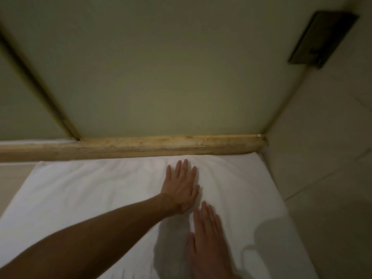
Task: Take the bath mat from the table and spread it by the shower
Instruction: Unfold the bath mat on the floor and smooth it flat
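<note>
Fingers (184, 167) of the left hand (181, 190) and right hand (209, 238) are lying straight, holding nothing, pressing the white bath mat (90, 190), which is lying spread on the floor by the shower step (141, 147), so I think only smoothing is left.

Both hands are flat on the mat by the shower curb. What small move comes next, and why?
Probably sweep the palms apart to smooth it: left hand and right hand lie flat mid-mat, and the bath mat shows faint creases near the curb.

Left hand (181, 190) and right hand (207, 238) bare — forearm (100, 234) too.
</note>
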{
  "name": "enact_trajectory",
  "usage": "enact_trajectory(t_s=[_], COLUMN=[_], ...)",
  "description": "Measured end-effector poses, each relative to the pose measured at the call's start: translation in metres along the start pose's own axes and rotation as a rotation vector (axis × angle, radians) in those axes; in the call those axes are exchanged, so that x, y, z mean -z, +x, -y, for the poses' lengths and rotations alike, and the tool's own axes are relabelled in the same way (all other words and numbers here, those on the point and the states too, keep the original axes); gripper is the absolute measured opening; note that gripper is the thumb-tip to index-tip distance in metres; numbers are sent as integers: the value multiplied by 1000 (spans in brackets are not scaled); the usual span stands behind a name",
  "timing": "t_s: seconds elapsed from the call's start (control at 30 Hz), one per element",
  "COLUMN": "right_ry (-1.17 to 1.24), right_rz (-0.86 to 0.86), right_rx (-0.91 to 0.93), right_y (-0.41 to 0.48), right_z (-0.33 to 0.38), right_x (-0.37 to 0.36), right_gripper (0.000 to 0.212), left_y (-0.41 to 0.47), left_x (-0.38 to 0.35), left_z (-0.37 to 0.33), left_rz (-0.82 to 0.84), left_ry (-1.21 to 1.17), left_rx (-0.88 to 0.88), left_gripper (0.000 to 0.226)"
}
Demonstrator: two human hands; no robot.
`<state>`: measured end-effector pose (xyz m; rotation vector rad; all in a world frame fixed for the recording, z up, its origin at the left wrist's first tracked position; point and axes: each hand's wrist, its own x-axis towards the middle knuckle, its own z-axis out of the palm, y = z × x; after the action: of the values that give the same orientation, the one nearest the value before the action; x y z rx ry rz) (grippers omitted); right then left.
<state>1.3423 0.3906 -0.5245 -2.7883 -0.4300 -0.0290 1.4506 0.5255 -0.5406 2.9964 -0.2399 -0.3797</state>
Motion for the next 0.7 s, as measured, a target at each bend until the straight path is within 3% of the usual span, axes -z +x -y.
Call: enact_trajectory(t_s=[0.17, 0.37, 0.53, 0.6, 0.7], right_ry=[56, 32, -47, 11, 204], right_rz=[-59, 54, 126, 188, 284], right_rx=[18, 15, 241, 316, 238], right_y=[16, 53, 116, 138, 157], right_z=[-18, -39, -43, -38, -32], right_x=[-6, -5, -8, -11, -17], right_gripper=[52, 56, 56, 53, 53], left_y=[17, 22, 23, 24, 23], left_x=[-13, -19, -23, -24, -26], left_z=[-3, -1, -2, 0, 1], left_rz=[-66, -115, -138, -129, -130], left_ry=[-55, -57, -62, -57, -42], left_rx=[193, 193, 210, 205, 185], left_gripper=[70, 74, 72, 73, 80])
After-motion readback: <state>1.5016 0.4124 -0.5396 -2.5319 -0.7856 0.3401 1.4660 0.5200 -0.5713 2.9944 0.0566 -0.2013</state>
